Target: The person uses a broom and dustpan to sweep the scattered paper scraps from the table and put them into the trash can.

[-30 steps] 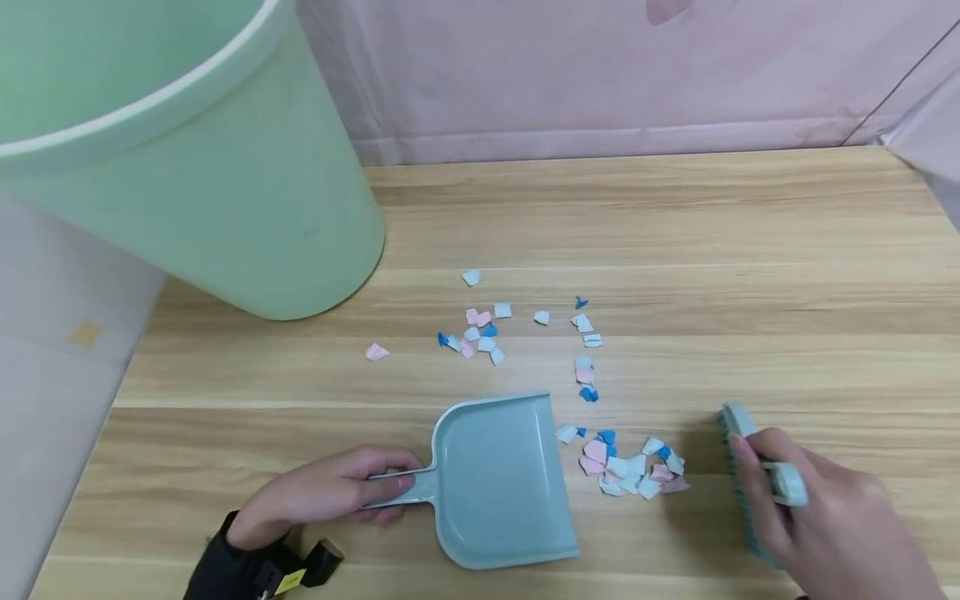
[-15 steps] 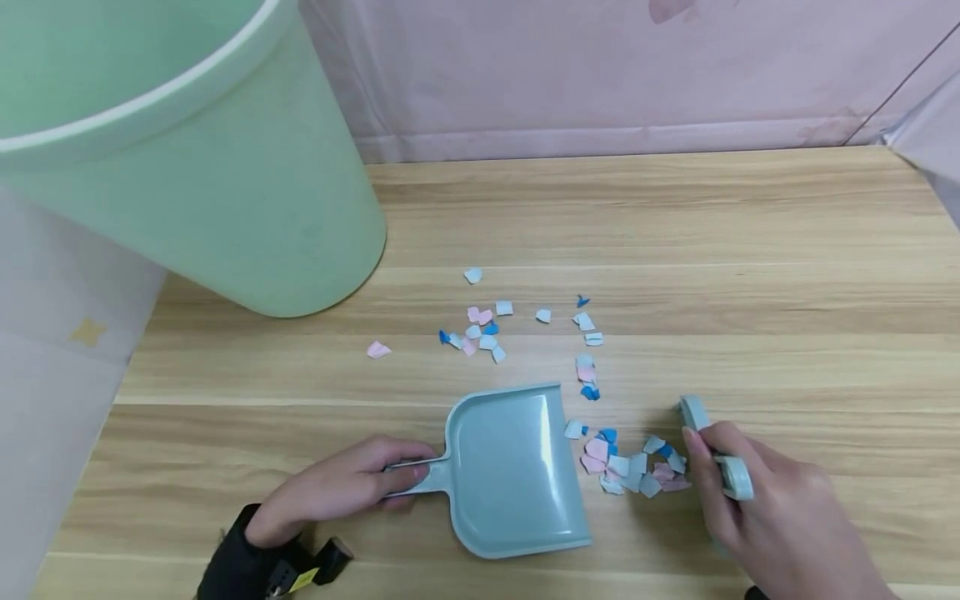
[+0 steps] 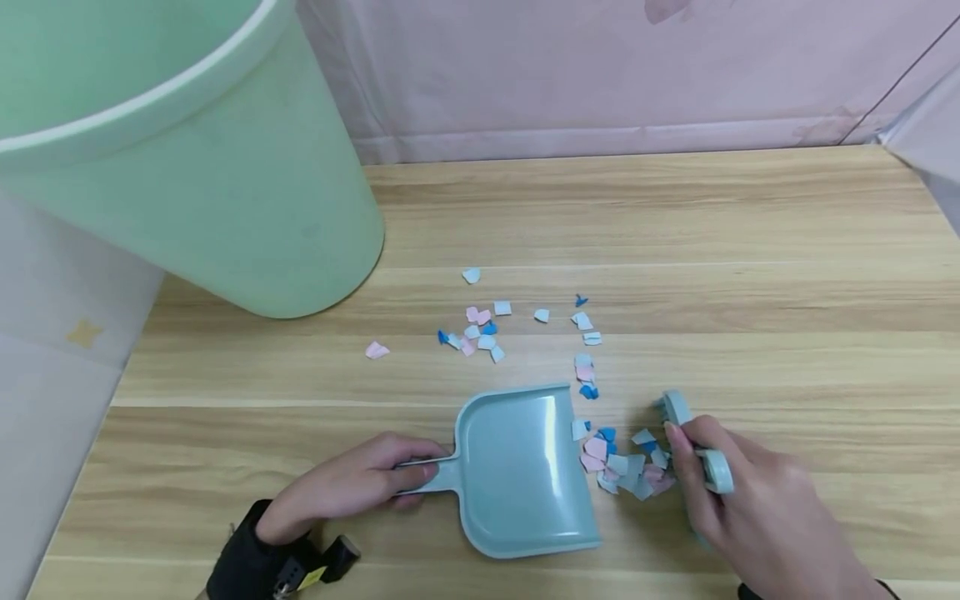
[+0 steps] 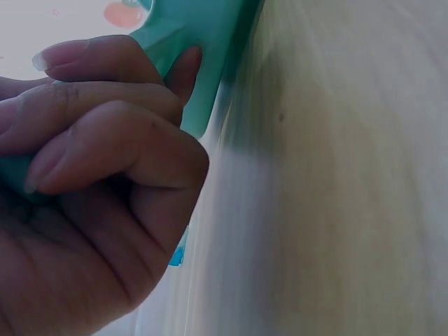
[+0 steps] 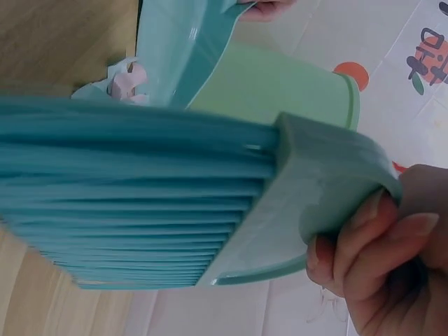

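We curl our left hand (image 3: 352, 492) round the handle of the dustpan (image 3: 517, 471), and our right hand (image 3: 750, 508) grips the brush (image 3: 693, 442) by its loop. Between pan lip and bristles lies a heap of paper scraps (image 3: 622, 462) on the wooden table (image 3: 750, 275). Only the right wrist view shows the bristles (image 5: 133, 196) close up; only the head view shows the loose scraps (image 3: 480, 329) farther out, near the green bin (image 3: 225, 183).

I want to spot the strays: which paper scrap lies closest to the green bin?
The lone pink scrap, left of all the others. It lies by itself on the table nearest the green bin, while the rest cluster further right, towards the dustpan.
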